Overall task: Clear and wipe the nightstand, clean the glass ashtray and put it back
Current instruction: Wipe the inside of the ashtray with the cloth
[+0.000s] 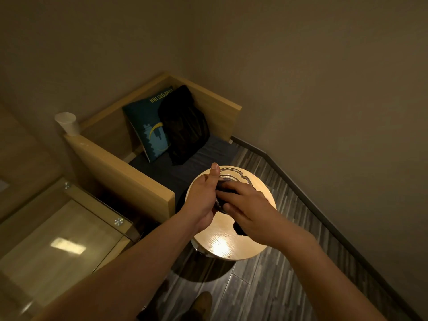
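Observation:
A clear glass ashtray (234, 174) with a notched rim is held above the round light-wood nightstand (222, 245). My left hand (203, 198) grips its left edge, thumb pointing up along the rim. My right hand (249, 209) holds a dark cloth (239, 229) and presses it into the ashtray's bowl; a tail of the cloth hangs below the palm. Both hands hide much of the ashtray.
A wooden bench seat (129, 167) with a dark cushion holds a teal pillow (148, 128) and a black garment (183, 126). A white paper cup (67, 123) stands on its armrest. A glass-topped table (62, 237) lies to the left. Walls close in on the right.

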